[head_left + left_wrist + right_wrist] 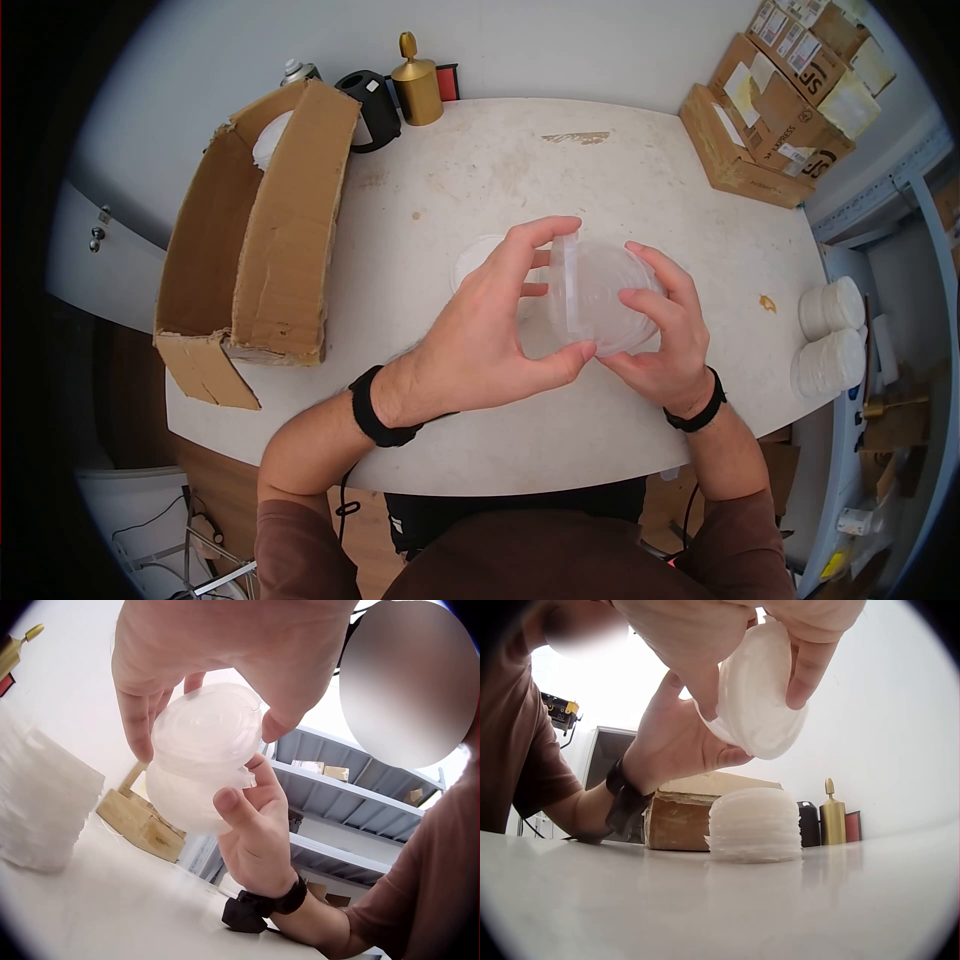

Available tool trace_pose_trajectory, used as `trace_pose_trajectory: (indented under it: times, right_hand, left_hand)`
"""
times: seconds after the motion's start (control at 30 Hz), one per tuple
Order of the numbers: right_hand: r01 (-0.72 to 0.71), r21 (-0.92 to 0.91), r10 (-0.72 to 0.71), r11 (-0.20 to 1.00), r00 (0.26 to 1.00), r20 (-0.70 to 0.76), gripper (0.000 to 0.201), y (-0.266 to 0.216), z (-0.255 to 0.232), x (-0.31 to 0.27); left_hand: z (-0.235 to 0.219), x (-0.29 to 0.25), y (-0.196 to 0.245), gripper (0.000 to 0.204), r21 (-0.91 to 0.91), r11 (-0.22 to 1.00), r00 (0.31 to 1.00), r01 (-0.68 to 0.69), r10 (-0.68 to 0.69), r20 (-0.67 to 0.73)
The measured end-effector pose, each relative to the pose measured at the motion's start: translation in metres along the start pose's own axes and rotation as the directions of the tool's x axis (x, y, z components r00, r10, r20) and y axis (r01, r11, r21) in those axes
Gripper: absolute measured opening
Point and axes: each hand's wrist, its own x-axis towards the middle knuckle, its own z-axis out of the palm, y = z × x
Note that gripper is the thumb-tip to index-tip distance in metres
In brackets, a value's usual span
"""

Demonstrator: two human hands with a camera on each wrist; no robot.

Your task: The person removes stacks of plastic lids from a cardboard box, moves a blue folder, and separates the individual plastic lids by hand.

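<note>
Above the table, my left hand (pixel 478 345) grips the rim of a translucent round plastic piece (pixel 569 290), thumb below and fingers above. Against its right side is another translucent round piece (pixel 615 295), pinched by my right hand (pixel 672 350) with curled fingers. The left wrist view has the two pieces meeting, one (pixel 206 727) under my left hand and the other (pixel 184 796) by my right thumb. Whether they are lids or shallow bowls, I cannot tell. On the table stands a stack of similar white discs (pixel 755 825), partly hidden behind my left hand in the head view.
An open cardboard box (pixel 290 240) stands on the left, with a black container (pixel 368 112) and a gold container (pixel 417 92) behind it. Cardboard boxes (pixel 780 110) are piled at the back right. Two white disc stacks (pixel 830 365) sit at the right edge beside metal shelving.
</note>
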Motion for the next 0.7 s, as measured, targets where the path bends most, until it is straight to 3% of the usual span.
trace_pose_trajectory:
  times: [0.27,0.4,0.47,0.5,0.57,0.6,0.67,0.7]
  right_hand:
    - [-0.011,-0.019,0.011,1.0,1.0,0.004,0.069,-0.002,-0.002,0.001]
    - [-0.008,-0.028,0.008,1.0,1.0,-0.009,0.064,-0.002,-0.001,0.001]
    - [-0.008,-0.034,0.007,0.999,1.0,-0.017,0.063,-0.002,-0.001,0.001]
    - [-0.008,-0.041,0.007,0.999,1.0,-0.026,0.062,-0.001,-0.001,0.001]
    - [-0.01,-0.048,0.008,0.999,0.999,-0.036,0.062,-0.001,-0.001,0.0]
    - [-0.012,-0.044,0.011,0.999,0.999,-0.04,0.061,0.0,-0.001,0.0]
    - [-0.014,-0.041,0.012,0.999,0.999,-0.044,0.061,0.0,-0.002,0.0]
    - [-0.019,-0.039,0.017,0.999,0.999,-0.041,0.061,0.0,-0.002,-0.001]
  left_hand:
    - [-0.012,0.0,0.013,0.098,0.226,0.974,0.999,-0.03,0.038,-0.032]
    - [-0.014,0.001,0.013,0.096,0.196,0.981,0.999,-0.006,0.013,-0.035]
    - [-0.018,0.002,0.01,0.093,0.4,0.915,0.992,-0.055,0.095,-0.082]
    - [-0.021,0.003,0.01,0.093,0.399,0.915,0.992,-0.055,0.095,-0.082]
    - [-0.03,0.004,0.013,0.086,0.699,0.711,0.988,0.077,0.039,-0.149]
    - [-0.034,0.004,0.011,0.086,0.699,0.711,0.988,0.077,0.038,-0.148]
    - [-0.041,0.003,0.004,0.082,0.783,0.594,0.98,0.183,-0.171,-0.099]
    - [-0.041,0.002,0.0,0.082,0.783,0.594,0.98,0.183,-0.171,-0.099]
